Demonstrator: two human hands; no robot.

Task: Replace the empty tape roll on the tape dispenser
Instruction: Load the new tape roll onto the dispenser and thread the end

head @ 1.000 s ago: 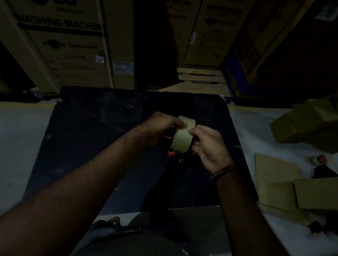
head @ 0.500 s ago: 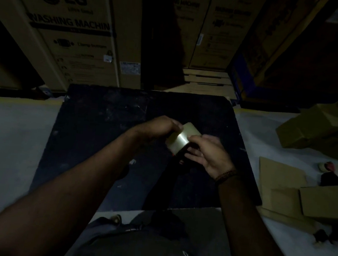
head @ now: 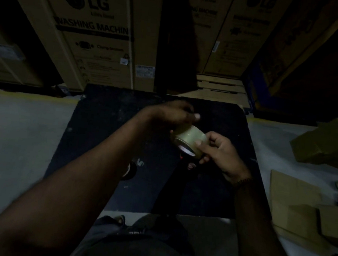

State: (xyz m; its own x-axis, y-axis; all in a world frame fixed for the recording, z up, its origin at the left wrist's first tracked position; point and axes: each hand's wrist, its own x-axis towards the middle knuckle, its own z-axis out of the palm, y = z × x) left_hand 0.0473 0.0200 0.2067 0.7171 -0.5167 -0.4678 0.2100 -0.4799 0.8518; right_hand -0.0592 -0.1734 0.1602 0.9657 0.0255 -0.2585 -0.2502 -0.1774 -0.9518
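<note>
tape roll (head: 189, 139) sits in the curled fingers of the right hand (head: 221, 153), left hand (head: 171, 115) blurred just above it, grip unreadable; tape dispenser (head: 190, 166) barely shows in the dark below the right fingers, so the roll could seat crooked or slip.

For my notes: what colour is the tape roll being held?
The glossy round tape roll is pale tan; best in head view.

V. dim, underexposed; faint glare on tape roll (head: 191, 137), left hand (head: 170, 115) motion-blurred, wide-angle bend at edges.
</note>
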